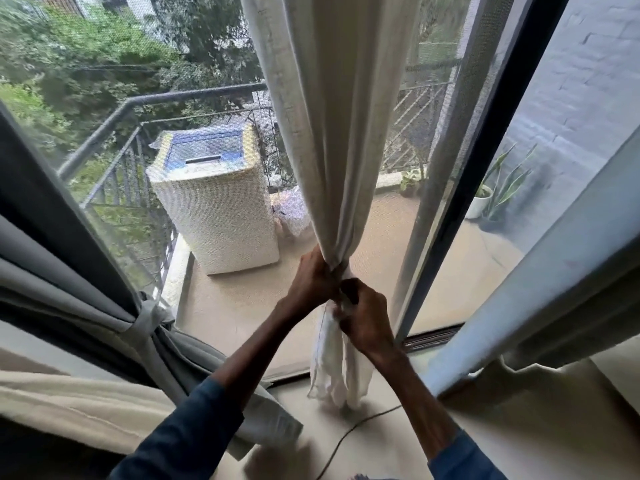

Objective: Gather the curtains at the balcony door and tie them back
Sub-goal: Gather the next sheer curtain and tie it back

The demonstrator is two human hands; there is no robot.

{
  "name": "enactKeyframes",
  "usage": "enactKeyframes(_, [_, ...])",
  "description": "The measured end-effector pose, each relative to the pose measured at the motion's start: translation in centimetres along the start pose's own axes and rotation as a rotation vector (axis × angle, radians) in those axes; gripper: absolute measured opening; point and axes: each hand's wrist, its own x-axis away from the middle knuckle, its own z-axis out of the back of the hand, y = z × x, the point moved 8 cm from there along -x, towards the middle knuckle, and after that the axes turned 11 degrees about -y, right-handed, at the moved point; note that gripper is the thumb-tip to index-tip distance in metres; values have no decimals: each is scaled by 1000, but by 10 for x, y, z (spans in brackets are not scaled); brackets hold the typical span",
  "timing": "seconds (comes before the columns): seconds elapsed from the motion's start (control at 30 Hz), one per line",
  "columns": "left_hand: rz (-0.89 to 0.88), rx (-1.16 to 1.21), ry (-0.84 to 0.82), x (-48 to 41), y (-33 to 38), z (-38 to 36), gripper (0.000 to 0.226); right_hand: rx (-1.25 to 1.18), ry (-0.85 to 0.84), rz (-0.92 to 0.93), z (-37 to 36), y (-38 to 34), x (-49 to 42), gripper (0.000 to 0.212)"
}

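Landmark: white box-shaped top-loading washing machine (214, 209) with a blue lid, standing on the balcony behind the mesh screen.

- Cream cloth curtain (332, 133): hangs indoors just right of the washing machine. It falls from the top of the view and is drawn into a narrow bunch level with the machine's base. The loose tail spreads below the bunch and reaches the floor.
- Left hand (313, 278): at the bunch, on the side nearer the washing machine. Its fingers are curled tight round the gathered cloth. Dark blue sleeve on the forearm.
- Right hand (363, 320): just below and right of the left hand, touching it or nearly so. Its fingers are curled in and clamped on pale cloth under the bunch. Motion blur; cannot tell whether that cloth is a tie strip or a fold of the curtain.
- Grey heavy curtain (86, 289): left of and nearer than the washing machine, already cinched by a pale grey cloth band (145, 327).
- Pale blue-grey curtain (554, 271): far right of the machine, hanging loose.
- Dark metal door frame (485, 150): upright right of the cream cloth curtain.
- Grey metal balcony railing (114, 133): left of and behind the machine, trees beyond.
- Spiky green plant in a white pot (498, 195): well right of the machine, beyond the frame.
- Thin dark cable (346, 434): on the indoor floor, below the hands.
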Motion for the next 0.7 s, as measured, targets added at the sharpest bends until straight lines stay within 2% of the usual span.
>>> enactKeyframes(0.13, [31, 63, -96, 3, -7, -3, 24, 113, -42, 31, 6, -1, -1, 12])
enactKeyframes(0.23, [61, 61, -174, 6, -14, -3, 28, 87, -47, 64, 13, -1, -1, 26])
enactKeyframes(0.3, [58, 26, -183, 8, -16, 1, 30, 67, -67, 67, 15, 4, -2, 18])
enactKeyframes(0.47, [4, 58, -308, 13, -12, 0, 27, 134, -79, 43, 28, 17, -7, 23])
enactKeyframes(0.6, [-27, -6, -452, 16, -10, -3, 32, 239, -120, 80, 41, 21, -14, 16])
enactKeyframes(0.67, [-48, -71, -491, 22, -8, 0, 22, 263, -141, 77, 48, 27, -19, 18])
enactKeyframes(0.7, [-68, -111, -507, 24, -5, 2, 25, 280, -141, 62, 52, 28, -22, 21])
